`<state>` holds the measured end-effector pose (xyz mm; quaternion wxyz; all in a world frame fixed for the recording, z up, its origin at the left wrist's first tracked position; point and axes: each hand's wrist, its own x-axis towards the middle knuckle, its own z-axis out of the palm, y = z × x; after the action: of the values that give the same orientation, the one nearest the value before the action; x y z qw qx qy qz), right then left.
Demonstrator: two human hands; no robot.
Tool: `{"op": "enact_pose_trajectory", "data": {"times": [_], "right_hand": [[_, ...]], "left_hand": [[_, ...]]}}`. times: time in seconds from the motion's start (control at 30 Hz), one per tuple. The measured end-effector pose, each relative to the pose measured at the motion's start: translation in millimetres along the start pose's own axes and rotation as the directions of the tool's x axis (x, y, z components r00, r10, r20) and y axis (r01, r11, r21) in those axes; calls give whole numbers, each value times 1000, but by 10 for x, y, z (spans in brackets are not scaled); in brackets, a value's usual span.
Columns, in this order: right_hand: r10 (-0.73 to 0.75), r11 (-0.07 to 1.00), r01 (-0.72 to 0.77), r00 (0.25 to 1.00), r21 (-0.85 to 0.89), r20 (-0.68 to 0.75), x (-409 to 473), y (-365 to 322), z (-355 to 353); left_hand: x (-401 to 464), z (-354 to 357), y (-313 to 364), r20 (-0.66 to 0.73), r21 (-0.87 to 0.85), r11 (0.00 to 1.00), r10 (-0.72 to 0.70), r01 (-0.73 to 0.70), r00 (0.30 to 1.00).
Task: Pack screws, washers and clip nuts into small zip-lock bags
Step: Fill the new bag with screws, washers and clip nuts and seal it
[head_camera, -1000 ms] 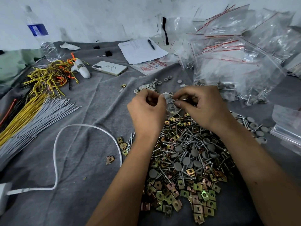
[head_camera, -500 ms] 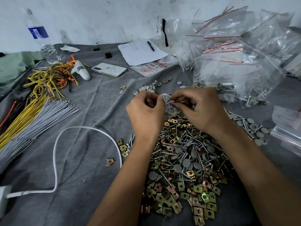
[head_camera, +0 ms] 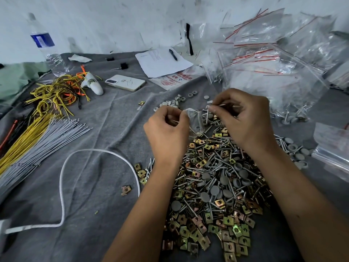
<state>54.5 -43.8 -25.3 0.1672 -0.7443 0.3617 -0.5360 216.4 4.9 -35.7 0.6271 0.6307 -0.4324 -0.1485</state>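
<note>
Holding a small clear zip-lock bag (head_camera: 194,121) open in its left-hand (head_camera: 166,129) grip, the person's right hand (head_camera: 243,118) pinches silver screws (head_camera: 207,113), which likely drop in next.

Both bare forearms rise from 6 o'clock toward the middle, wrists straight, the 2 hands side by side and close together but apart. The left hand (head_camera: 167,133) shows its back, fingers curled under, thumb and forefinger pinched at its 2 o'clock side. The right hand (head_camera: 245,120) sits a little higher, toward 1 o'clock, its back up and knuckles bent, with thumb and forefinger tips pressed together at its 10 o'clock edge.
</note>
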Motion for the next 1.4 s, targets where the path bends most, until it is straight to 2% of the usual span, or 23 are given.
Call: {"op": "enact_pose_trajectory", "data": {"times": [0.13, 0.27, 0.43, 0.6, 0.77, 0.9, 1.0, 1.1, 1.23, 1.4], "right_hand": [[-17, 1000, 18, 997, -3, 69, -26, -40, 90], [-117, 982, 134, 984, -130, 133, -40, -100, 190], [-123, 973, 143, 986, -183, 116, -3, -108, 156], [-123, 960, 174, 966, -218, 229, 17, -101, 161], [-106, 971, 100, 994, -216, -17, 49, -66, 103], [-42, 993, 31, 995, -116, -92, 20, -78, 94], [7, 1000, -9, 997, -23, -78, -4, -88, 90], [-44, 998, 44, 999, -55, -12, -21, -114, 105], [-123, 984, 128, 991, -124, 49, -34, -183, 205], [-193, 965, 199, 980, -169, 56, -24, -218, 282]], "left_hand": [[0, -1, 17, 6, -12, 1000, -10, 10, 1000], [0, 4, 15, 33, -17, 1000, -1, 2, 999], [3, 21, 19, 24, -23, 999, -30, 30, 999], [8, 20, 14, 28, -41, 998, -50, 51, 998], [4, -2, 9, 16, -57, 996, -62, 63, 998], [-29, -46, 59, -22, 57, 994, 90, -89, 996], [-27, -79, 79, -51, 159, 968, 206, -196, 977], [-22, -82, 94, -77, 191, 957, 237, -219, 968], [-8, -69, 85, -35, 153, 972, 184, -177, 982], [5, -46, 61, -16, 87, 993, 83, -81, 996]]}}
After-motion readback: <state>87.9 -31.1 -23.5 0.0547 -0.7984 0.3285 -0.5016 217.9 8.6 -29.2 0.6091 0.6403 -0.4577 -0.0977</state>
